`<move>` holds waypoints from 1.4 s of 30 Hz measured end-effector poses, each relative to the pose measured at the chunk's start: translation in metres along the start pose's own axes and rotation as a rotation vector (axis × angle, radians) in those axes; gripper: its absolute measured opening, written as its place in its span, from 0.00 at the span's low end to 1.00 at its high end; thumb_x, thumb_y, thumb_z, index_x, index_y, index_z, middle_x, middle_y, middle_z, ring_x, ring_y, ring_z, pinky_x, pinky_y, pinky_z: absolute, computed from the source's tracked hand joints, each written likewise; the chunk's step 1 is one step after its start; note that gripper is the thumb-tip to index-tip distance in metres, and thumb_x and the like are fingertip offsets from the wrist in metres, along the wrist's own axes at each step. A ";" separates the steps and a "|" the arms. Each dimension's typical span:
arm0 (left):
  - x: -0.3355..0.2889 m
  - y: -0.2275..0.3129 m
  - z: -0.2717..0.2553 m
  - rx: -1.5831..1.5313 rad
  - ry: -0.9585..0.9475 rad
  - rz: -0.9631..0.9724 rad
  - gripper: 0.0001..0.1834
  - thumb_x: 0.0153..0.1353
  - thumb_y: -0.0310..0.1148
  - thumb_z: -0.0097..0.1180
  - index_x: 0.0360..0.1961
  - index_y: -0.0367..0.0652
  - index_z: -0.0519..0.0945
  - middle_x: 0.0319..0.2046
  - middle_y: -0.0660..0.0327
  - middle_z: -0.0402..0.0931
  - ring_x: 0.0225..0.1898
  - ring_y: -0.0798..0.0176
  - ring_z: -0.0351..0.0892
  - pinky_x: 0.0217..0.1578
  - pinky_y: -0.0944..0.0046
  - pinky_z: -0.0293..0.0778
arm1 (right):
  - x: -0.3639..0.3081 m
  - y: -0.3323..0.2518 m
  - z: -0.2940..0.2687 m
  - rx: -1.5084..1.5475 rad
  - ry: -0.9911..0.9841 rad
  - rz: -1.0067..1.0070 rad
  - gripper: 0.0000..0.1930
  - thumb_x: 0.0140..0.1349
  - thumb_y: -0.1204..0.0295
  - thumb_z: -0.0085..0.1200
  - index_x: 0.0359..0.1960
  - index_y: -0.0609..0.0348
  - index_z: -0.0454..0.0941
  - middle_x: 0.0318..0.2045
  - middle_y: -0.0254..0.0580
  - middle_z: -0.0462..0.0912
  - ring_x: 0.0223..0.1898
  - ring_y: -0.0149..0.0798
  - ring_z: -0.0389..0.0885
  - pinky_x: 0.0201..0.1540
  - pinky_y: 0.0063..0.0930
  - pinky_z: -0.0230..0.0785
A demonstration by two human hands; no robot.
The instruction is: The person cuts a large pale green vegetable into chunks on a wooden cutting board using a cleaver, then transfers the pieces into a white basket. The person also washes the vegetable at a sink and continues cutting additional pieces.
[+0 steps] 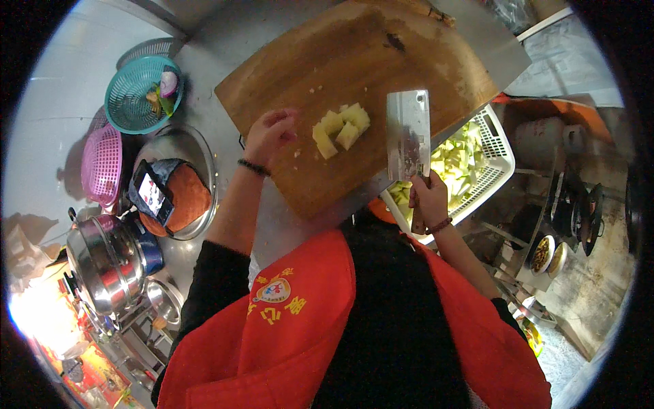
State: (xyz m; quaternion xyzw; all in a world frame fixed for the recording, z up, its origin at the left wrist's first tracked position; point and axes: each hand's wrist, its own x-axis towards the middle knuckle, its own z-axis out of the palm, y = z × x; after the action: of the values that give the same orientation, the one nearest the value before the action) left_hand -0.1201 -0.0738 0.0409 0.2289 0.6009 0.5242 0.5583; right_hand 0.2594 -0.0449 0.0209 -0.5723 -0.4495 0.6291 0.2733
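My right hand (430, 198) grips the handle of a cleaver (407, 129), its broad blade above the right part of a wooden cutting board (286, 82). On the board lie several pale yellow-green cut vegetable chunks (349, 124); I cannot tell which vegetable. My left hand (267, 138) is at the board's left edge, empty, with its fingers loosely bent and apart, a short way left of the chunks. Below the board's right edge, a white plastic basket (503, 153) holds many pale green cut pieces (458, 163), partly hidden by my right hand and the cleaver.
To the left are a teal basket (122, 112) with an onion, a pink basket (102, 163), and a phone (151, 194) on cloths over a round metal tray (208, 153). A steel pot (102, 259) stands lower left. At right, bowls (543, 254) sit on a shelf.
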 end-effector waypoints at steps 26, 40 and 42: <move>-0.041 -0.050 0.077 0.762 0.301 0.392 0.16 0.53 0.31 0.64 0.42 0.39 0.78 0.36 0.55 0.79 0.37 0.60 0.80 0.41 0.62 0.76 | 0.000 -0.005 -0.001 -0.065 -0.047 -0.046 0.09 0.64 0.69 0.56 0.34 0.62 0.75 0.19 0.34 0.76 0.17 0.27 0.73 0.19 0.25 0.67; -0.084 -0.112 0.045 0.127 0.537 0.091 0.13 0.57 0.26 0.61 0.43 0.37 0.76 0.35 0.60 0.80 0.35 0.66 0.81 0.37 0.66 0.78 | -0.014 -0.015 0.005 -0.102 -0.090 -0.176 0.06 0.66 0.72 0.53 0.34 0.62 0.75 0.17 0.33 0.74 0.16 0.27 0.72 0.19 0.23 0.65; -0.097 -0.117 0.044 0.240 0.542 0.140 0.12 0.57 0.27 0.62 0.42 0.36 0.77 0.35 0.60 0.80 0.35 0.66 0.81 0.38 0.66 0.78 | -0.020 -0.021 0.010 -0.102 -0.082 -0.187 0.05 0.66 0.73 0.53 0.34 0.62 0.75 0.17 0.33 0.74 0.16 0.27 0.72 0.19 0.22 0.64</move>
State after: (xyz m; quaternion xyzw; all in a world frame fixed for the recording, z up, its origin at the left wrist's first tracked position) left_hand -0.0175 -0.1814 -0.0131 0.1858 0.7683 0.5289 0.3091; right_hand 0.2505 -0.0549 0.0478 -0.5148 -0.5433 0.6000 0.2825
